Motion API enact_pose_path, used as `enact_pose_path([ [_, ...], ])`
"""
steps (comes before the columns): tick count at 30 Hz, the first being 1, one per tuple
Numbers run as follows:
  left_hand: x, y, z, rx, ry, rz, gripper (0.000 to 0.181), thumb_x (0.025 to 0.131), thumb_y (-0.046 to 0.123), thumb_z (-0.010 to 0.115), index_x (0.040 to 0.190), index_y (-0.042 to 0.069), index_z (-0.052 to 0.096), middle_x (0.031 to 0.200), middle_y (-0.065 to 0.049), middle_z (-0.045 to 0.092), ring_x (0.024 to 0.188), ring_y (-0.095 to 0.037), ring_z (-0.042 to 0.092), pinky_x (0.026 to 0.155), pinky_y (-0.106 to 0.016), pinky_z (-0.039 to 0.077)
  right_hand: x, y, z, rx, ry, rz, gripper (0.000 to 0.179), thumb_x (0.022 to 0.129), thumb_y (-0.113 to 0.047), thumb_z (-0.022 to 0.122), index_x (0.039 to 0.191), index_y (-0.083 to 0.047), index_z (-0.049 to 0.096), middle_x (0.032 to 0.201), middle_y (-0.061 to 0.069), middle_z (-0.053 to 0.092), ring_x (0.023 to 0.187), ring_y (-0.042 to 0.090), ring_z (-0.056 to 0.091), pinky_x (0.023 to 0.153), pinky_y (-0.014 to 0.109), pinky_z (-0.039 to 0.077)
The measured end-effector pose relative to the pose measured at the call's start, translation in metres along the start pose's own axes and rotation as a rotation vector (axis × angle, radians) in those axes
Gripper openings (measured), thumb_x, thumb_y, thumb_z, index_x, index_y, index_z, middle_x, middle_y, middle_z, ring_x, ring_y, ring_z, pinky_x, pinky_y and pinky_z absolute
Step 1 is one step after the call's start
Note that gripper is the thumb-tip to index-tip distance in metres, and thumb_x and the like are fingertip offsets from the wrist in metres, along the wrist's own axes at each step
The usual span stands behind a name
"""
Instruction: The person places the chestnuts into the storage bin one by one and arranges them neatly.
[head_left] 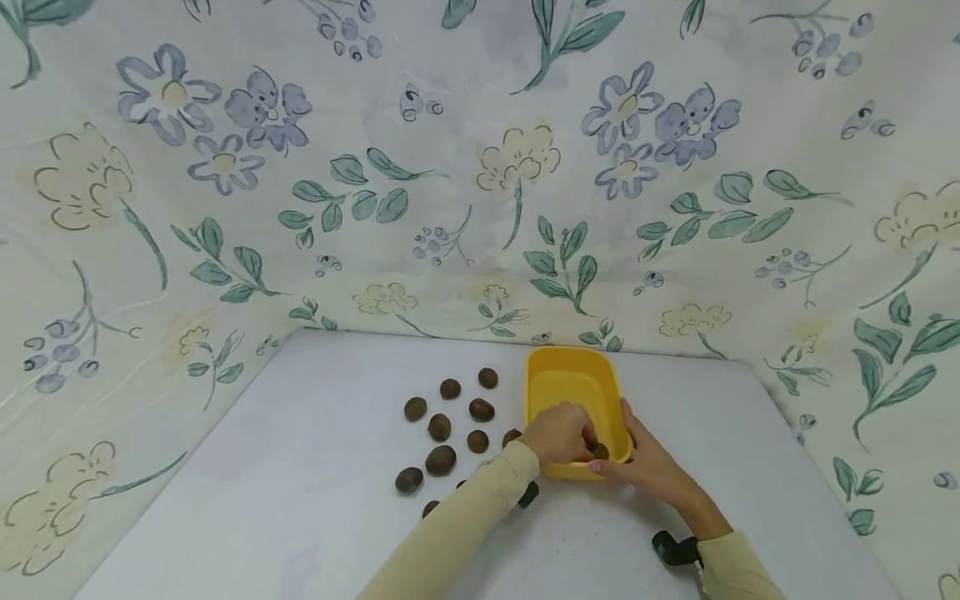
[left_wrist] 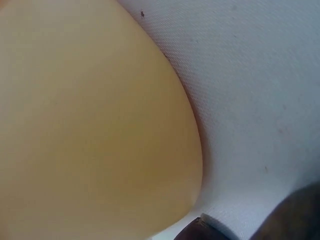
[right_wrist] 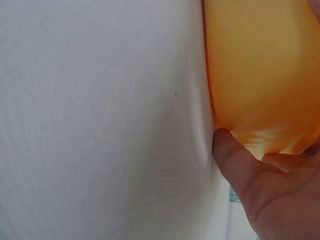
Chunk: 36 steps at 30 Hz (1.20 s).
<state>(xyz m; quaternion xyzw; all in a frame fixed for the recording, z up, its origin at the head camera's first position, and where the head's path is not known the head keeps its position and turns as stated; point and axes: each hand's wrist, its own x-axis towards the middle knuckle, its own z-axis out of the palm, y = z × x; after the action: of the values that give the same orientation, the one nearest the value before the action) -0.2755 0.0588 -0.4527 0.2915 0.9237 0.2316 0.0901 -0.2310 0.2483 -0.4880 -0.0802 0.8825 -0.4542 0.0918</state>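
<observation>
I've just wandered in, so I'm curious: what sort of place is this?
Possibly a small, screened-off work spot indoors, though I can't be sure. A flowered sheet rises behind and on both sides of a white table, where a yellow tub and brown lumps sit.

From where I stand, I can read no lettering on anything here; no label, brand, number or sign is legible to me either.
</observation>
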Motion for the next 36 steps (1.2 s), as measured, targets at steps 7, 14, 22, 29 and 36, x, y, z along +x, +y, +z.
enact_pose_path([
  [7, 0.0, -0.001, 0.001, -0.017, -0.008, -0.022, 0.015, 0.084, 0.03, 0.087, 0.09, 0.016, 0.083, 0.08, 0.01, 0.077, 0.069, -0.005, 0.059, 0.068, -0.018, 0.051, 0.0, 0.001, 0.0, -0.006, 0.007, 0.005, 0.129, 0.083, -0.052, 0.082, 0.165, -0.006, -0.006, 0.175, 0.02, 0.003, 0.159, 0.044, 0.018, 0.124, 0.061, 0.024],
  [14, 0.0, -0.003, 0.003, -0.015, 0.013, -0.031, 0.021, 0.085, 0.033, 0.086, 0.097, 0.017, 0.083, 0.086, 0.009, 0.078, 0.071, -0.006, 0.06, 0.071, -0.019, 0.052, 0.0, 0.002, 0.001, -0.001, 0.006, 0.0, 0.129, 0.084, -0.052, 0.082, 0.165, -0.006, -0.007, 0.175, 0.019, 0.003, 0.159, 0.044, 0.018, 0.124, 0.061, 0.024],
  [22, -0.01, -0.005, 0.003, -0.025, 0.152, 0.033, 0.03, 0.092, 0.04, 0.078, 0.111, 0.017, 0.081, 0.108, 0.007, 0.08, 0.094, -0.008, 0.068, 0.09, -0.023, 0.056, -0.001, 0.002, 0.0, 0.028, -0.005, -0.004, 0.126, 0.085, -0.049, 0.081, 0.166, -0.009, -0.006, 0.175, 0.017, 0.004, 0.159, 0.042, 0.019, 0.124, 0.062, 0.024],
  [29, -0.037, -0.004, -0.022, -0.151, 0.204, 0.02, 0.03, 0.094, 0.038, 0.075, 0.115, 0.018, 0.079, 0.113, 0.007, 0.078, 0.097, -0.013, 0.069, 0.087, -0.021, 0.055, 0.0, 0.0, -0.001, 0.012, 0.002, 0.016, 0.127, 0.085, -0.051, 0.081, 0.166, -0.009, -0.007, 0.175, 0.017, 0.002, 0.16, 0.042, 0.019, 0.124, 0.062, 0.026],
  [36, -0.073, -0.025, -0.053, -0.162, 0.287, 0.032, 0.031, 0.093, 0.037, 0.077, 0.115, 0.015, 0.079, 0.11, 0.003, 0.079, 0.072, -0.006, 0.056, 0.063, -0.019, 0.049, 0.001, -0.004, 0.002, -0.031, 0.017, 0.045, 0.129, 0.082, -0.054, 0.081, 0.166, -0.008, -0.005, 0.175, 0.019, 0.005, 0.159, 0.043, 0.019, 0.123, 0.062, 0.028],
])
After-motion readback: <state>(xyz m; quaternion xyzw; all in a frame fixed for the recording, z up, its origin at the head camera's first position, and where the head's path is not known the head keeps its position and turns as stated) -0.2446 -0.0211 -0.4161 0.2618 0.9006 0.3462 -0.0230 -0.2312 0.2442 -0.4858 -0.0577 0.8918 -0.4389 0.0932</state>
